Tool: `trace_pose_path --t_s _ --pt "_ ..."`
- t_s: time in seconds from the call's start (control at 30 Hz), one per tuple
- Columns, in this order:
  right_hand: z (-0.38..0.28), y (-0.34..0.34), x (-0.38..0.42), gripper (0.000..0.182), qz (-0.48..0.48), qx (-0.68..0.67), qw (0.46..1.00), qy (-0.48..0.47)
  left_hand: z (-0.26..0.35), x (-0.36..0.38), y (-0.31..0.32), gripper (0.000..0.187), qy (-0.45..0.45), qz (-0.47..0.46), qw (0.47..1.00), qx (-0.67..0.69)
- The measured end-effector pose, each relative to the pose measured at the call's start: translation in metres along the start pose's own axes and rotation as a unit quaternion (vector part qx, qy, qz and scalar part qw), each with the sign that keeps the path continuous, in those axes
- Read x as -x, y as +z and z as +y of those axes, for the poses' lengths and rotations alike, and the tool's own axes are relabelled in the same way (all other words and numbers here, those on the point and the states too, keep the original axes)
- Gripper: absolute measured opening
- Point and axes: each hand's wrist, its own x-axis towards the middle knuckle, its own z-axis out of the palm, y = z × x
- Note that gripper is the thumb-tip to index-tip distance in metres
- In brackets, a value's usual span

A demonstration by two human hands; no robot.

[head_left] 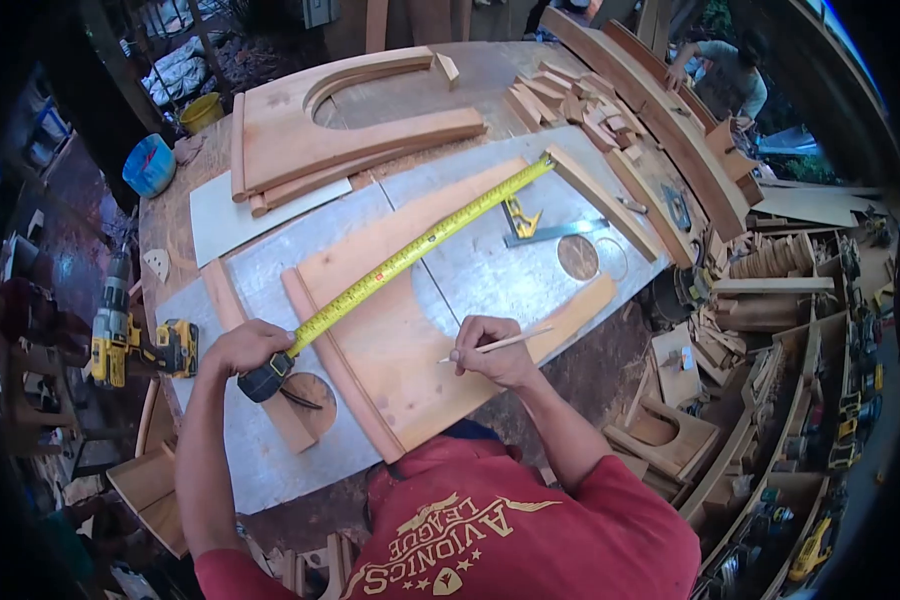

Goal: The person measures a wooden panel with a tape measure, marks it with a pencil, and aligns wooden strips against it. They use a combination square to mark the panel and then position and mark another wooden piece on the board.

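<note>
While my left hand (pixel 250 348) grips the tape measure (pixel 263 380) at its case, the yellow blade (pixel 400 260) lies extended diagonally across the cut-out wooden panel (pixel 365 365) towards a wooden strip (pixel 602 203). Item: right hand (pixel 492 350), pencil (pixel 515 340) pinched in the fingers, tip over the panel. Item: square (pixel 523 222), beyond the blade, on the grey tabletop (pixel 270 475).

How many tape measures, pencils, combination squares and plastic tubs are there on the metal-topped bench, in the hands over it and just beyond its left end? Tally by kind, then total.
Tape measures: 1, in the left hand
Pencils: 1, in the right hand
Combination squares: 1
Plastic tubs: 2, one blue, one yellow
Total: 5
</note>
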Motion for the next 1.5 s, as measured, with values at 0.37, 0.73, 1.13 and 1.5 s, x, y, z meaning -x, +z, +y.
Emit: trace_pose_path --t_s 0.37,0.73,1.13,1.5 --pt "0.030 -0.038 -0.078 0.024 -0.030 0.010 0.997 0.065 0.009 -0.066 -0.041 0.042 -0.047 -0.015 0.993 -0.105" --pt "0.029 -0.039 -0.169 0.015 -0.100 0.013 0.995 0.005 -0.004 -0.087 -0.045 0.044 -0.091 0.026 0.985 -0.147" --pt "0.073 0.051 -0.278 0.022 -0.180 0.172 0.963 0.101 -0.001 -0.093 -0.048 0.046 -0.094 -0.004 0.982 -0.164" --pt "0.071 0.056 -0.279 0.021 -0.178 0.229 0.950 0.113 -0.003 -0.098 -0.052 0.045 -0.115 -0.037 0.983 -0.137"
